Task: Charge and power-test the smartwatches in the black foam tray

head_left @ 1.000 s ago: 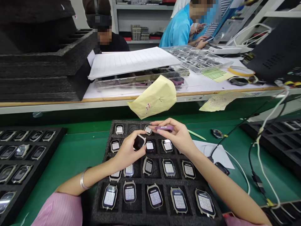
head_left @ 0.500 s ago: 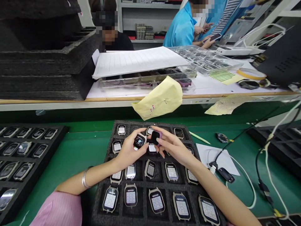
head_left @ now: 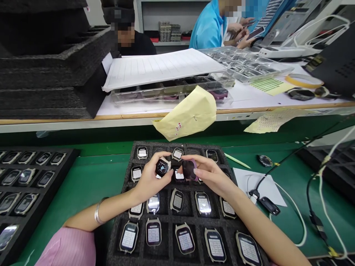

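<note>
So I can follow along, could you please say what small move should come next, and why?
Perhaps the right hand should try waking the purple watch it holds: that one looks dark, while the pale watch in the left hand is lit.

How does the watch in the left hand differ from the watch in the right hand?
Case: the left-hand watch has a pale case; the right-hand watch has a purple one.
Screen: the left-hand watch is lit with a graphic; the right-hand watch looks dark.
Shared: both are held above the black foam tray.
</note>
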A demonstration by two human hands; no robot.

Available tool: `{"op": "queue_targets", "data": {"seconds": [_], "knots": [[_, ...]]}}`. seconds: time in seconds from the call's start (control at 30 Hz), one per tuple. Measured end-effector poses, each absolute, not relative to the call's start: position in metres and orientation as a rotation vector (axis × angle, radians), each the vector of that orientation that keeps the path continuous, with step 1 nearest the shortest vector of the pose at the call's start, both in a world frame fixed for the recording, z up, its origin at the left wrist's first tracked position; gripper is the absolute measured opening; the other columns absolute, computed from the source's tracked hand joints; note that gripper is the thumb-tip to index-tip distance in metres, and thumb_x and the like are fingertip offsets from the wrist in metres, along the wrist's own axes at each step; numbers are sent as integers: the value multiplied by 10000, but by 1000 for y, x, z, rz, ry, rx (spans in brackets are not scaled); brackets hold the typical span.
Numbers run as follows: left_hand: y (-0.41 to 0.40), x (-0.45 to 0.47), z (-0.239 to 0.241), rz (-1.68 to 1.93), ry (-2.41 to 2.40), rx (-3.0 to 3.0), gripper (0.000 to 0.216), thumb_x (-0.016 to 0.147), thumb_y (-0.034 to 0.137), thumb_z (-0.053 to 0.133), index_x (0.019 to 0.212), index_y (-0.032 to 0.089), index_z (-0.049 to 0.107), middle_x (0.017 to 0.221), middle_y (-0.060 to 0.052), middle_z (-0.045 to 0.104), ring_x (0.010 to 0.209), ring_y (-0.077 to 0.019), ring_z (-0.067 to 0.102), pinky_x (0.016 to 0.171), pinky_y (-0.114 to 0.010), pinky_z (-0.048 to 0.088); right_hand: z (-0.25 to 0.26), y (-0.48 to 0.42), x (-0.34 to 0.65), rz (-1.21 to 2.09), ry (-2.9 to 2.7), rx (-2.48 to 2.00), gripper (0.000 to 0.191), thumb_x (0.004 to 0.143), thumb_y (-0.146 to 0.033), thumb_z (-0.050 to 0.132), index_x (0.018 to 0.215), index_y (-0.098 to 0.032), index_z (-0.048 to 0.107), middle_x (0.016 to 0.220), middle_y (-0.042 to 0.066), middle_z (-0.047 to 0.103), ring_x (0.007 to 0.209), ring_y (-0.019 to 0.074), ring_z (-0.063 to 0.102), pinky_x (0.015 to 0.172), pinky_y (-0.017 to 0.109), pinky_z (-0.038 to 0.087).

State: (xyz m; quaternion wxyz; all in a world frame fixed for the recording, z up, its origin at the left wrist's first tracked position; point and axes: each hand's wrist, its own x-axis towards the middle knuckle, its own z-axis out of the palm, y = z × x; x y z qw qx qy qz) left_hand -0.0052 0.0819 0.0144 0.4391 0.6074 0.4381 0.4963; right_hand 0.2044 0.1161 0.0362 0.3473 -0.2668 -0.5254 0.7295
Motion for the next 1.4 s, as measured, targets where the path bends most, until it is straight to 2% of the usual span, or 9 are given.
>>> {"op": "queue_targets", "data": {"seconds": [0.1,0.23,0.5,0.63,0.77,1.0,1.2,1.3,1.4], "knots": [[82,-5,13,1219,1093,1530,379,809,123,596,1163,218,501,864,12,550,786,-143,538,776,-270,439,33,117,205,1934,-1282,-667,373,824,-243,743,1190,-235,666,1005,65,738,1000,203,675,905,298,493],[82,-6,14,1168,1099,1539,344,801,109,581,1123,215,522,868,14,562,793,-141,540,770,-260,434,29,117,204,1956,-1218,-698,396,783,-215,774,1167,-242,682,982,66,749,964,227,697,928,358,488],[80,-7,17,1080,1109,1548,335,787,103,566,1104,204,521,915,-2,595,807,-148,559,751,-250,432,33,114,203,1904,-1239,-790,413,732,-281,819,1127,-233,707,990,84,748,955,248,696,922,396,498],[82,-7,16,1067,1103,1568,327,769,75,553,1070,203,533,932,-4,599,827,-151,566,735,-244,432,34,114,202,1870,-1243,-824,385,728,-250,820,1099,-226,723,961,78,752,934,238,702,902,375,514],[83,-8,17,1094,1111,1548,315,784,95,559,1077,205,521,886,7,584,774,-138,552,705,-237,431,36,114,203,1862,-1257,-814,368,738,-226,809,1096,-236,728,968,65,754,908,214,705,852,321,521],[81,-10,19,1107,1120,1566,266,790,111,556,1035,206,514,789,32,526,678,-117,501,636,-222,408,39,109,203,1868,-1254,-858,361,704,-217,825,1056,-219,742,918,64,754,864,233,709,728,306,535],[81,-9,18,1091,1106,1589,279,800,129,566,1061,214,514,817,19,549,734,-137,535,701,-247,428,39,110,203,1852,-1283,-882,361,708,-233,821,1059,-220,740,907,67,753,834,223,700,681,289,529],[83,-8,17,1115,1080,1571,315,822,164,578,1122,217,499,831,8,558,778,-156,552,753,-271,437,38,111,203,1833,-1286,-904,376,700,-251,824,1066,-227,738,946,74,751,874,233,695,710,307,541],[84,-8,16,1097,1091,1583,302,814,147,572,1101,213,507,848,3,561,769,-155,549,734,-267,437,37,112,203,1812,-1281,-934,373,691,-250,828,1054,-226,743,932,68,752,885,244,697,742,327,548]]}}
